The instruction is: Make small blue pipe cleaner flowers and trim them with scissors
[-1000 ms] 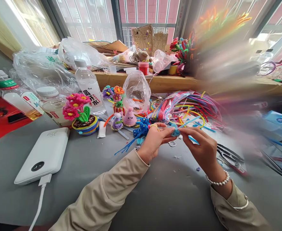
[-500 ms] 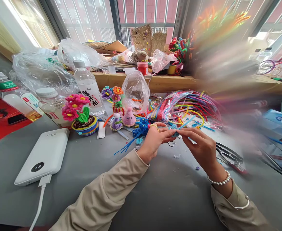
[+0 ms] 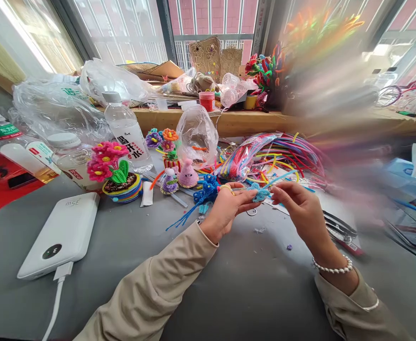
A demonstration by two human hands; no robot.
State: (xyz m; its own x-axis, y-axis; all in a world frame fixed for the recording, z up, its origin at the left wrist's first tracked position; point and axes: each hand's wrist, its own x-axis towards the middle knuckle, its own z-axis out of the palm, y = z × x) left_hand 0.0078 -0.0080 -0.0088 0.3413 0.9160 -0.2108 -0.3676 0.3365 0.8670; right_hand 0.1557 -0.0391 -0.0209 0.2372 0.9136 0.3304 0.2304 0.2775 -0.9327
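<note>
Between the fingers of my left hand [image 3: 229, 203] is a light blue fuzzy pipe-cleaner flower [image 3: 260, 192], its petals facing right. A straight light blue pipe cleaner [image 3: 280, 178] runs up and right from it, above my right fingertips. My right hand [image 3: 298, 203] is just right of the flower, thumb and index finger closed together; what they pinch, if anything, is hidden. Behind my left hand lies a bunch of dark blue pipe-cleaner flowers [image 3: 207, 188] with twisted stems. A pink crocheted figure [image 3: 188, 175] and a small purple one [image 3: 169, 182] stand left of it.
Pliers [image 3: 339, 225] lie right of my right hand. Behind are bagged pipe cleaners [image 3: 250, 154] and a clear plastic bag [image 3: 197, 135]. To the left stand a potted pink flower [image 3: 120, 187], a water bottle [image 3: 128, 135] and a white power bank [image 3: 60, 232] with its cable.
My right hand has moved right, its fingertips coming away from the flower's centre. More of the light blue flower shows now. My left hand stays nearly in place.
</note>
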